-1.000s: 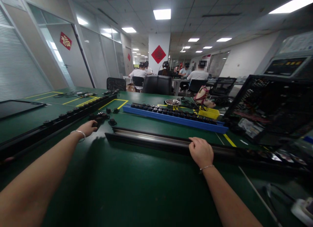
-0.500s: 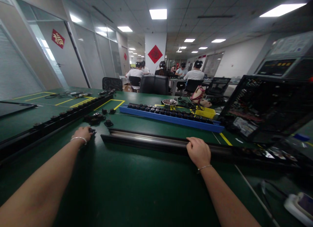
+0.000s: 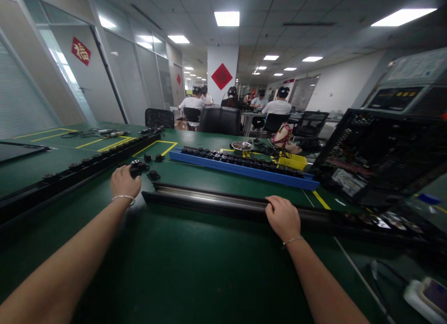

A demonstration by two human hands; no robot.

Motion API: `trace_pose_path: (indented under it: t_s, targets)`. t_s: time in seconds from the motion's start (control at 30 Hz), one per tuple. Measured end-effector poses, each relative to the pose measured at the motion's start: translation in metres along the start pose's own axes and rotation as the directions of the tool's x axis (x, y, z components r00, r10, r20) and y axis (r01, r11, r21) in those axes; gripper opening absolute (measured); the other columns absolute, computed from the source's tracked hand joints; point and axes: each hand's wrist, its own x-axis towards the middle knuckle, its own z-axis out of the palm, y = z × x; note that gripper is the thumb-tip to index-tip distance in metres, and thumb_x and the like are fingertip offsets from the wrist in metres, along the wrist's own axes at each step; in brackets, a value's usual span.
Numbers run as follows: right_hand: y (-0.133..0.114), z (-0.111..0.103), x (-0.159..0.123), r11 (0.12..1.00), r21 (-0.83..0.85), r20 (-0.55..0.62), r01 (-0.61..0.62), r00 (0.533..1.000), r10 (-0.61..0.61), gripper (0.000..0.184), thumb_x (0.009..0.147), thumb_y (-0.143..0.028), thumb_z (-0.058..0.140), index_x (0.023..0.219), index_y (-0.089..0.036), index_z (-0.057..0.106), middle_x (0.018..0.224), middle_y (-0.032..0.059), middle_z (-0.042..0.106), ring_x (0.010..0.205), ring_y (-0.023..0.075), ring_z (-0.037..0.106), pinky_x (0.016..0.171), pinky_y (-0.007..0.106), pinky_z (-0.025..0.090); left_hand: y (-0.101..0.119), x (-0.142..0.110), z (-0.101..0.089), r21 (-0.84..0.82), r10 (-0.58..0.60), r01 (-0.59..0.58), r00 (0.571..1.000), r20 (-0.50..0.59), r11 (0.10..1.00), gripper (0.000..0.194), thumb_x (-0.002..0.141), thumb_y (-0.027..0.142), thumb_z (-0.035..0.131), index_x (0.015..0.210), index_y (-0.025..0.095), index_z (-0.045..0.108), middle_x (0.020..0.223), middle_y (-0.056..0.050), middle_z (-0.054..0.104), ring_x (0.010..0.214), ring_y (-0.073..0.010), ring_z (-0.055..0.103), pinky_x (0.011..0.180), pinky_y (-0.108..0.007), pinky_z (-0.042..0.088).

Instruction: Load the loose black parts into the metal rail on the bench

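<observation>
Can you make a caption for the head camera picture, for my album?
Left hand at small black parts, right hand on a long black channel.

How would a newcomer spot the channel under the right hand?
On the green tabletop, find the long blue tray of small black parts. Nearer the viewer lies the long black channel, right hand on it. Unlike the tray, its left stretch is bare, showing a shiny grey groove.

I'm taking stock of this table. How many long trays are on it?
3: the left black tray beside the left hand; the right black tray under the right hand; the blue tray beyond it. Others may be hidden at right.
</observation>
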Motion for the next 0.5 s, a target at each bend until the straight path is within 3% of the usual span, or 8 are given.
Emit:
trace_pose_path:
  t_s: [0.1, 0.23, 0.3, 0.4, 0.5]
  targets:
    - [0.009, -0.006, 0.006, 1.000, -0.015, 0.008, -0.023, 1.000, 0.023, 0.034, 0.080, -0.025, 0.038, 0.101, -0.016, 0.063, 0.107, 0.0062, 0.062, 0.098, 0.0195, 0.052, 0.084, 0.031, 0.039, 0.040, -0.024, -0.006, -0.114, 0.173, -0.187, 0.978, -0.120, 0.976, 0.046, 0.078, 0.031, 0.045, 0.117, 0.007, 0.047, 0.129, -0.017, 0.042, 0.125, -0.0277, 0.031, 0.105, -0.043, 0.022]
    - [0.041, -0.028, 0.011, 0.961, -0.133, -0.072, -0.243, 0.969, 0.235, 0.036, 0.078, -0.026, 0.039, 0.103, -0.015, 0.061, 0.109, 0.0101, 0.059, 0.101, 0.0246, 0.050, 0.085, 0.037, 0.038, 0.094, -0.067, -0.013, -0.180, 0.395, -0.395, 0.918, -0.033, 0.901, 0.040, 0.083, 0.033, 0.041, 0.116, 0.013, 0.049, 0.135, -0.015, 0.038, 0.131, -0.0266, 0.024, 0.106, -0.044, 0.024]
    - [0.063, -0.041, 0.007, 0.889, -0.219, -0.147, -0.401, 0.915, 0.376, 0.040, 0.076, -0.029, 0.041, 0.108, -0.013, 0.058, 0.115, 0.0144, 0.054, 0.107, 0.0295, 0.044, 0.085, 0.042, 0.036, 0.118, -0.088, -0.015, -0.201, 0.495, -0.478, 0.868, 0.043, 0.855, 0.038, 0.085, 0.034, 0.039, 0.117, 0.016, 0.049, 0.137, -0.013, 0.038, 0.132, -0.0254, 0.024, 0.105, -0.045, 0.025]
    - [0.095, -0.054, -0.003, 0.729, -0.279, -0.203, -0.624, 0.781, 0.591, 0.047, 0.075, -0.036, 0.043, 0.112, -0.010, 0.055, 0.121, 0.0204, 0.047, 0.115, 0.0359, 0.034, 0.087, 0.049, 0.033, 0.150, -0.114, -0.015, -0.235, 0.587, -0.547, 0.793, 0.160, 0.803, 0.041, 0.086, 0.038, 0.037, 0.120, 0.017, 0.048, 0.139, -0.011, 0.038, 0.131, -0.0242, 0.027, 0.105, -0.043, 0.028]
    - [0.115, -0.057, -0.011, 0.642, -0.269, -0.098, -0.718, 0.683, 0.724, 0.052, 0.074, -0.041, 0.042, 0.113, -0.009, 0.055, 0.121, 0.0239, 0.045, 0.113, 0.0379, 0.034, 0.084, 0.050, 0.034, 0.171, -0.130, -0.014, -0.240, 0.595, -0.548, 0.769, 0.234, 0.802, 0.039, 0.088, 0.039, 0.034, 0.120, 0.023, 0.049, 0.136, -0.007, 0.044, 0.127, -0.0231, 0.034, 0.104, -0.045, 0.029]
